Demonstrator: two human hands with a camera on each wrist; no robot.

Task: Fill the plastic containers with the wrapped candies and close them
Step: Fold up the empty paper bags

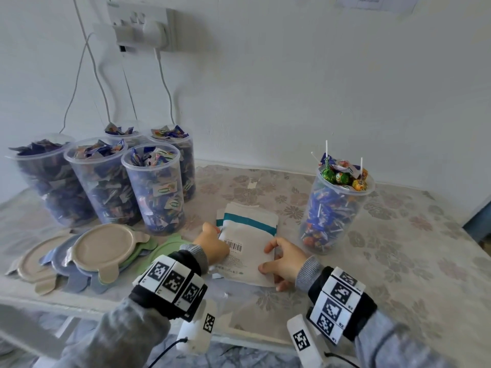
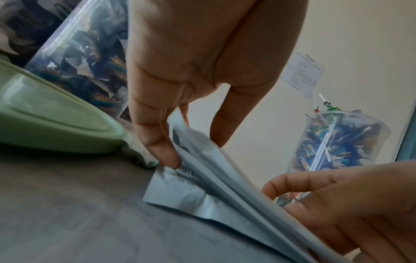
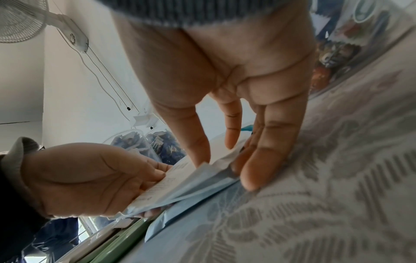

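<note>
Right now both my hands are on a small sheaf of flat white packets (image 1: 247,243) lying on the table (image 1: 398,251), between the cluster of filled containers (image 1: 154,192) on my left and the lone lollipop container (image 1: 336,208) on my right. My left hand (image 1: 212,245) pinches the near-left edge, thumb on top and fingers under, and my right hand (image 1: 284,258) pinches the right edge the same way. These packets look light, thin and floppy, and I judge them slick enough to fan apart, so an edge pinch from both sides seems the sound grip. The wrist views show several layers splayed between the fingers (image 2: 157,142); I cannot count them exactly, though two teal-striped ones show. I count five tall clear containers in the left cluster, all heaped with wrapped candies and all uncovered, plus the one with lollipops, also uncovered, so six. They should be light but bulky, with springy walls, best held around the body. The lids (image 1: 103,248) lie stacked in front of the cluster: two beige, some blue, some green, roughly six, though the overlap hides the exact number.
</note>
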